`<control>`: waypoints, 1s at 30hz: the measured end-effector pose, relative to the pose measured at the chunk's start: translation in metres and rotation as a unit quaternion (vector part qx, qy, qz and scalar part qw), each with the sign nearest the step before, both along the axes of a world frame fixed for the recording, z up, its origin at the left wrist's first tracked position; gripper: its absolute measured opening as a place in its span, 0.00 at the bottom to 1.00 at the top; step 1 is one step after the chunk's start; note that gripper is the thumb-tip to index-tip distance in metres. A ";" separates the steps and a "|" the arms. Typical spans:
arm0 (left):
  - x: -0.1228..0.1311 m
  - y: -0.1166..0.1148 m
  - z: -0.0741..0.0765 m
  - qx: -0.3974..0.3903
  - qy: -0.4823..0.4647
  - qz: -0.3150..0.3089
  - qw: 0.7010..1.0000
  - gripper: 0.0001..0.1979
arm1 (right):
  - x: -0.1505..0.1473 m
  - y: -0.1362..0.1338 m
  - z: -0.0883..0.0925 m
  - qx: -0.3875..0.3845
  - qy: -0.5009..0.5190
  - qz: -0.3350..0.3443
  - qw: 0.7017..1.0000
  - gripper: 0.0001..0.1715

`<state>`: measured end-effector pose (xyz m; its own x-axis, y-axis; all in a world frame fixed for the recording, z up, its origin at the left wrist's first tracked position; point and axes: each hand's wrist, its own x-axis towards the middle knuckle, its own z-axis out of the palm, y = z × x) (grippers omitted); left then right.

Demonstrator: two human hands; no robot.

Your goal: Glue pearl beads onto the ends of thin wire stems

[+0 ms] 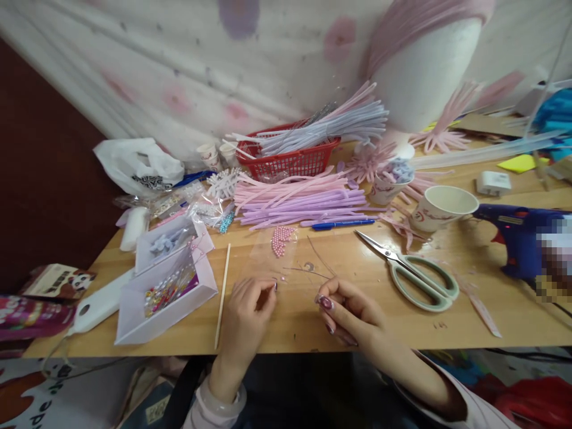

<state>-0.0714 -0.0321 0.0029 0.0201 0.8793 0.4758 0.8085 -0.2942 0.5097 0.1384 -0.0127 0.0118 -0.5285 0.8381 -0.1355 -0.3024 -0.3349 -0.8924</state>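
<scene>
My left hand [250,307] rests low over the table with thumb and forefinger brought together; anything between them is too small to see. Close to its fingertips lies a loose pink bead [283,279]. A heap of pink beads [282,240] sits on a clear plastic sheet [259,253] just beyond. My right hand [351,313] is pinched, thumb against curled fingers, and what it holds is hidden. Two thin dark strands of wire [320,256] run up to the back of its forefinger; I cannot tell whether they are gripped or lie behind it.
Green-handled scissors [422,283] and a hot glue gun [513,232] lie to the right, near a paper cup [442,208]. Left are a wooden stick [222,295] and a white box [165,322] of pins. Purple pipe cleaners [304,208] and a red basket [290,164] stand behind.
</scene>
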 end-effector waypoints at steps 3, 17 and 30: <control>-0.002 0.001 0.001 -0.018 -0.062 0.011 0.998 0.05 | -0.001 -0.001 0.000 -0.010 0.010 0.007 1.000 0.17; 0.019 0.011 0.021 -0.151 -0.651 0.026 0.744 0.14 | 0.003 -0.007 0.012 -0.017 -0.022 0.127 0.992 0.22; 0.029 0.014 0.025 -0.231 -0.742 -0.034 0.629 0.14 | 0.008 -0.005 0.018 -0.010 -0.017 0.146 0.989 0.20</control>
<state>-0.0427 -0.0179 0.0276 -0.1003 0.9515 -0.2907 -0.6644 0.1535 0.7315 0.1463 -0.0178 0.0294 -0.7425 0.6471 -0.1728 -0.1603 -0.4221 -0.8923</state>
